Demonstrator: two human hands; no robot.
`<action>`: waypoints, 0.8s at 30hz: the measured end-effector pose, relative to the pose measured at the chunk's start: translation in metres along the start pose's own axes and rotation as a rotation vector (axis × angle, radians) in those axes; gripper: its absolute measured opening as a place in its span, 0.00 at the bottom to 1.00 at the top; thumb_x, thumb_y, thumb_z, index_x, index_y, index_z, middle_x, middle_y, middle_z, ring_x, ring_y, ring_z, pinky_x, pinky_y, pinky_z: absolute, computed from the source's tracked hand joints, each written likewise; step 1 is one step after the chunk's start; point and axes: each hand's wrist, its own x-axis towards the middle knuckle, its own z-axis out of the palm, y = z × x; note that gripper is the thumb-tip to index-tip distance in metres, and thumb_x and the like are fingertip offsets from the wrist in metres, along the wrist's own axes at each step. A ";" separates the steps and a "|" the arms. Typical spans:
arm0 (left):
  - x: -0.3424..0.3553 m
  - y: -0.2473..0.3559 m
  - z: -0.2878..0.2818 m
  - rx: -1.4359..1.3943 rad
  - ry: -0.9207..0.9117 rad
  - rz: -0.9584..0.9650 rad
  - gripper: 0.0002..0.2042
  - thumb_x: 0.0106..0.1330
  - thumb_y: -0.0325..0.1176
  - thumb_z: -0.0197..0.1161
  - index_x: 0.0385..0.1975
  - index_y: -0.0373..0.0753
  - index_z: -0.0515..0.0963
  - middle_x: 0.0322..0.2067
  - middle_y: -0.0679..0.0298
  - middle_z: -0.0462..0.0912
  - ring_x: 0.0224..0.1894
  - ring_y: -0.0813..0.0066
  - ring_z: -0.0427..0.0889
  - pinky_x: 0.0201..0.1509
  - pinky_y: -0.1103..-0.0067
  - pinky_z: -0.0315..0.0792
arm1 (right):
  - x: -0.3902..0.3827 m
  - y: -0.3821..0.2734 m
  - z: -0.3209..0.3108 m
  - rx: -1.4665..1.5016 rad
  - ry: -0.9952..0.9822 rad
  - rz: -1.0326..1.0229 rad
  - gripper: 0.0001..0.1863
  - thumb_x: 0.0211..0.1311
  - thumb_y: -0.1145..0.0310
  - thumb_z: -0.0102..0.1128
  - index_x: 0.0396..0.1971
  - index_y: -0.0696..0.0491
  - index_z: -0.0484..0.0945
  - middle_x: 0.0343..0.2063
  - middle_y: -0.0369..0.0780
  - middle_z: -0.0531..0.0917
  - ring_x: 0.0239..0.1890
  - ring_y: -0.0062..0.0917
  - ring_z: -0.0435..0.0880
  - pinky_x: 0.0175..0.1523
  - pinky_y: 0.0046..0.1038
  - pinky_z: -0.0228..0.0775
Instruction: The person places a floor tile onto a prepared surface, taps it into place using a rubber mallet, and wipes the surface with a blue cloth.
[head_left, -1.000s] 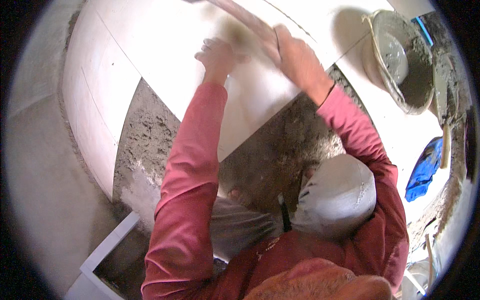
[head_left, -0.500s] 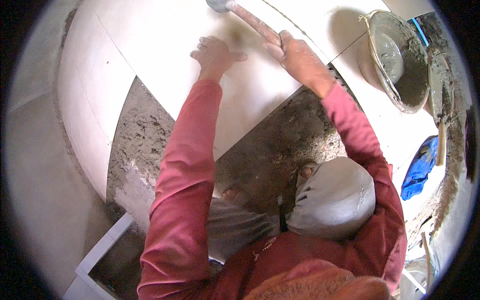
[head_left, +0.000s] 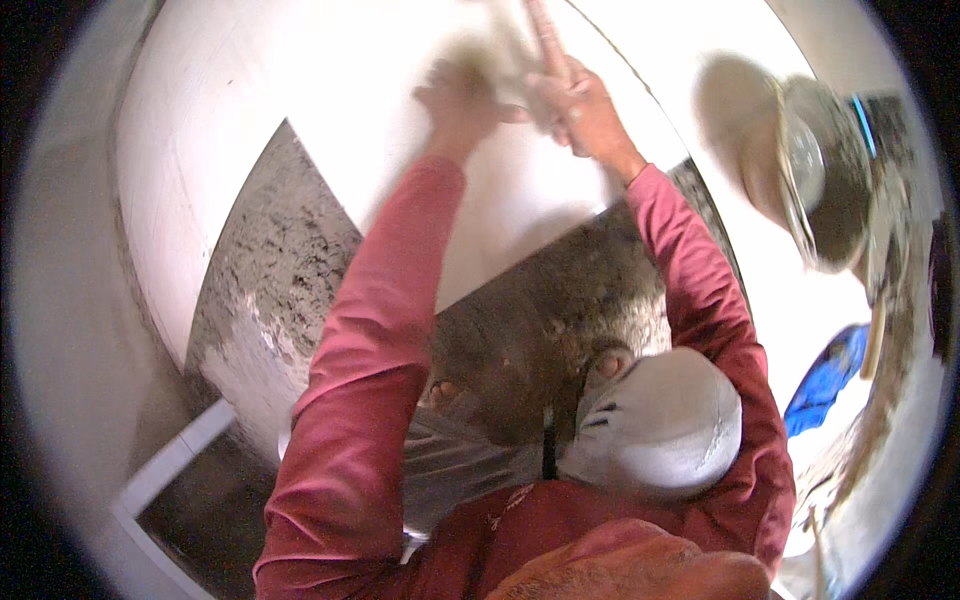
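My right hand (head_left: pixel 590 112) is closed around the wooden handle of a mallet (head_left: pixel 545 38). The handle points up to the top edge of the picture and its head is out of view. To the left, my left hand (head_left: pixel 463 105) rests on a large white floor tile (head_left: pixel 500 215), fingers spread and somewhat blurred. A corner of this tile points toward me, over dark ground. Grey rough mortar (head_left: pixel 285 225) lies exposed to the left of it, beside another pale tile.
A bucket (head_left: pixel 757 165) with wet grey mortar inside stands on tiles at right. Nearer are a wooden-handled tool (head_left: pixel 874 335) and a blue cloth (head_left: pixel 828 378). My bent knee (head_left: pixel 665 420) is below the tile. A pale frame-like edge (head_left: pixel 180 455) lies at lower left, near the wall.
The mallet has swung from pointing up-left to nearly upright, its head leaving the view. My hands are closer together; the view has shifted slightly, with the bucket lower.
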 end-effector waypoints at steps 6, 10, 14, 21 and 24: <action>0.009 -0.013 -0.006 -0.252 -0.054 0.057 0.69 0.45 0.68 0.76 0.72 0.16 0.47 0.74 0.28 0.46 0.78 0.30 0.42 0.76 0.41 0.47 | 0.084 -0.004 0.002 -0.014 0.271 0.048 0.16 0.71 0.60 0.61 0.42 0.59 0.72 0.16 0.32 0.74 0.12 0.16 0.70 0.16 0.23 0.63; 0.050 -0.038 0.023 -0.359 0.220 0.245 0.61 0.54 0.68 0.71 0.73 0.23 0.52 0.75 0.33 0.50 0.79 0.34 0.44 0.77 0.45 0.45 | 0.094 0.020 -0.012 0.235 0.357 0.012 0.13 0.70 0.66 0.60 0.36 0.56 0.66 0.18 0.35 0.71 0.14 0.17 0.69 0.17 0.24 0.64; 0.155 -0.056 0.031 -0.284 0.552 0.384 0.40 0.70 0.61 0.58 0.73 0.36 0.62 0.75 0.48 0.59 0.77 0.38 0.52 0.76 0.46 0.50 | 0.096 0.036 -0.022 0.353 0.367 -0.095 0.13 0.73 0.67 0.58 0.36 0.55 0.64 0.18 0.36 0.70 0.14 0.17 0.68 0.18 0.25 0.66; 0.273 -0.027 0.008 -0.266 0.671 0.200 0.32 0.76 0.50 0.49 0.69 0.30 0.65 0.70 0.43 0.66 0.74 0.44 0.62 0.76 0.46 0.51 | 0.099 0.028 -0.015 0.182 0.402 -0.016 0.14 0.73 0.63 0.60 0.40 0.56 0.65 0.17 0.34 0.71 0.13 0.16 0.70 0.16 0.24 0.67; 0.285 -0.020 0.006 -0.238 0.700 0.200 0.31 0.76 0.49 0.49 0.69 0.31 0.65 0.70 0.45 0.67 0.74 0.46 0.63 0.76 0.48 0.53 | 0.100 0.025 -0.012 0.107 0.409 0.014 0.16 0.73 0.63 0.61 0.42 0.58 0.66 0.17 0.34 0.72 0.11 0.17 0.71 0.15 0.23 0.66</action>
